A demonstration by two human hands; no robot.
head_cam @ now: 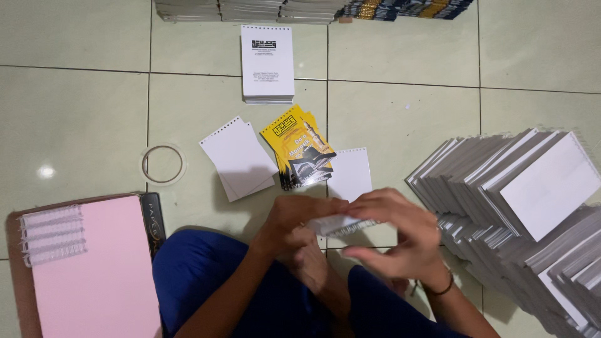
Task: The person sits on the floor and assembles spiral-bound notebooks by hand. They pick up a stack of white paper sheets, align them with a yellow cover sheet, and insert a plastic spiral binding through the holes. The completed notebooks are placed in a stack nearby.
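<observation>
My left hand (293, 220) and my right hand (394, 235) meet over my lap and together hold a small white punched booklet (338, 224) edge-on, with its binding holes facing down. On the floor just beyond lie yellow-and-black covers (299, 147), a loose white punched sheet (350, 174) and a small pile of white punched sheets (238, 158). A stack of white printed pads (267, 61) stands farther back.
A big slanted heap of grey-edged booklets (519, 206) fills the right side. At the lower left a pink board (94, 269) carries white wire binding combs (53, 236). A clear tape ring (163, 164) lies on the tiles. More stacks (313, 9) line the far edge.
</observation>
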